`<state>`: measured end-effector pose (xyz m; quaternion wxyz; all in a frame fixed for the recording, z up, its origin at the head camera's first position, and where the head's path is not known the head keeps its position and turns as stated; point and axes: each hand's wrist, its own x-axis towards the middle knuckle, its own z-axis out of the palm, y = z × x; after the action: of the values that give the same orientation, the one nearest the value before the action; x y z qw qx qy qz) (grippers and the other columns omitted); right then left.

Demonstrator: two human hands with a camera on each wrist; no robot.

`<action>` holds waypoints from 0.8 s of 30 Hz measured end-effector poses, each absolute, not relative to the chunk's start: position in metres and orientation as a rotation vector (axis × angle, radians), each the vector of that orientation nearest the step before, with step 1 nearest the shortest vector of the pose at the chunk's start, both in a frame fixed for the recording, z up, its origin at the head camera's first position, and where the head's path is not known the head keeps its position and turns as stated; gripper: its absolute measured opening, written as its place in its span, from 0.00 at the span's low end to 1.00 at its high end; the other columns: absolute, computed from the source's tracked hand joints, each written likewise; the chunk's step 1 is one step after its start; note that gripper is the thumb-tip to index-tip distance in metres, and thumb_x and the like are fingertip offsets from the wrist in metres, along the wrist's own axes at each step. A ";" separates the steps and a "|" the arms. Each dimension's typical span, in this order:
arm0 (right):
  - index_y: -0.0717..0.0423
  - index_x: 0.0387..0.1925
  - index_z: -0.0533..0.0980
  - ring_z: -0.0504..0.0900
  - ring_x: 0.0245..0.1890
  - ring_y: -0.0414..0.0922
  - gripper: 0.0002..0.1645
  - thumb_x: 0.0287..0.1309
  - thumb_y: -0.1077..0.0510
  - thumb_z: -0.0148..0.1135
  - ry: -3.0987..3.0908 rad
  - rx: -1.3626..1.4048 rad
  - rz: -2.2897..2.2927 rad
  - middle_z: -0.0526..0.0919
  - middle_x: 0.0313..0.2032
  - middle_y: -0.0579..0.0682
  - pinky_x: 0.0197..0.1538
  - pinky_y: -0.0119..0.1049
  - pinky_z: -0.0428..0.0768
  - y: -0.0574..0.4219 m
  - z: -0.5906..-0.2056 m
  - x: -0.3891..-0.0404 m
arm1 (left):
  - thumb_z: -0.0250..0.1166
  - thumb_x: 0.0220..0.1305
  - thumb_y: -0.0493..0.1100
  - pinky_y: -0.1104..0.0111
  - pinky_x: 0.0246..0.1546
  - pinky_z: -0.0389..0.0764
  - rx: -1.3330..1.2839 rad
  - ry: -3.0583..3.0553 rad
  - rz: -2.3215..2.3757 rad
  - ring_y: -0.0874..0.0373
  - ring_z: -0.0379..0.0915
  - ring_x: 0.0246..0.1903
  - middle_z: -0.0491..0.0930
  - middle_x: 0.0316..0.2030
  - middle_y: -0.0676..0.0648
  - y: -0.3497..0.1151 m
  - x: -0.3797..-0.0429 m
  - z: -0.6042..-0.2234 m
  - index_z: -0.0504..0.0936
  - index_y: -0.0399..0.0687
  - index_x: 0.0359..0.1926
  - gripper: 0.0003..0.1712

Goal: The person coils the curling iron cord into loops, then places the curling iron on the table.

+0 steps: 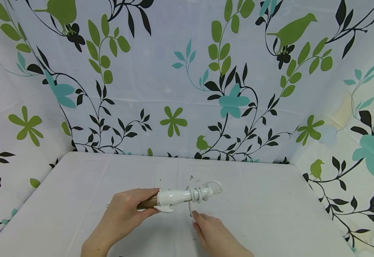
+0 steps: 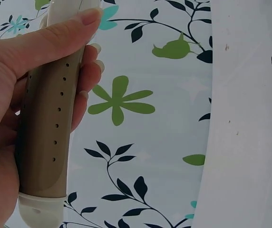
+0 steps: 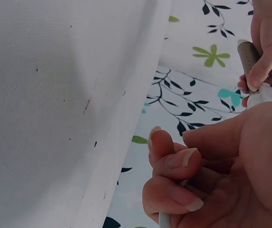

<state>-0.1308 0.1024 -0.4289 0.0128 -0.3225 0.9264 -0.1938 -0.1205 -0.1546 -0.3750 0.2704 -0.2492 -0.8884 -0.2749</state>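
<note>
A white curling iron with a brown barrel lies level across the middle of the head view, above the table. My left hand grips it by the barrel. In the left wrist view the barrel shows rows of small dark holes and a white end cap. The thumb lies across its upper part, near the white handle. A white cord is wound in several loops round the handle's far end. Below the loops, my right hand pinches a hanging stretch of the cord between thumb and fingers.
A white table lies under both hands, with small dark specks beyond the curling iron. Cloth printed with leaves, flowers and birds rises behind the table and along both sides.
</note>
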 end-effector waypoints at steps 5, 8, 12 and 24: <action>0.64 0.52 0.74 0.83 0.39 0.41 0.19 0.59 0.64 0.58 2.821 -0.991 -0.555 0.84 0.41 0.53 0.39 0.31 0.82 0.102 -0.425 -0.127 | 0.81 0.28 0.41 0.80 0.35 0.78 -0.659 -2.384 -0.698 0.66 0.81 0.36 0.85 0.38 0.57 -0.155 -0.121 -0.375 0.85 0.50 0.43 0.32; 0.63 0.52 0.75 0.84 0.40 0.42 0.19 0.58 0.64 0.59 2.802 -1.008 -0.521 0.85 0.42 0.52 0.42 0.33 0.82 0.103 -0.423 -0.125 | 0.81 0.28 0.41 0.80 0.35 0.79 -0.651 -2.383 -0.685 0.66 0.81 0.35 0.85 0.37 0.58 -0.155 -0.122 -0.376 0.86 0.50 0.43 0.31; 0.61 0.52 0.75 0.83 0.36 0.37 0.20 0.57 0.62 0.60 2.769 -1.046 -0.475 0.86 0.38 0.47 0.39 0.31 0.82 0.103 -0.420 -0.122 | 0.81 0.27 0.41 0.80 0.34 0.79 -0.647 -2.384 -0.684 0.67 0.81 0.34 0.85 0.36 0.58 -0.154 -0.121 -0.376 0.86 0.51 0.41 0.30; 0.56 0.48 0.78 0.71 0.16 0.30 0.20 0.58 0.49 0.61 2.848 -1.158 -0.221 0.83 0.23 0.42 0.22 0.21 0.72 0.100 -0.414 -0.111 | 0.82 0.26 0.41 0.82 0.33 0.78 -0.632 -2.394 -0.679 0.68 0.80 0.33 0.85 0.35 0.58 -0.154 -0.121 -0.377 0.86 0.51 0.40 0.30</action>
<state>-0.1106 0.1004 -0.4145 0.0299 -0.3755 0.9236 -0.0716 -0.1213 -0.1538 -0.3772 0.2830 -0.2359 -0.8944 -0.2538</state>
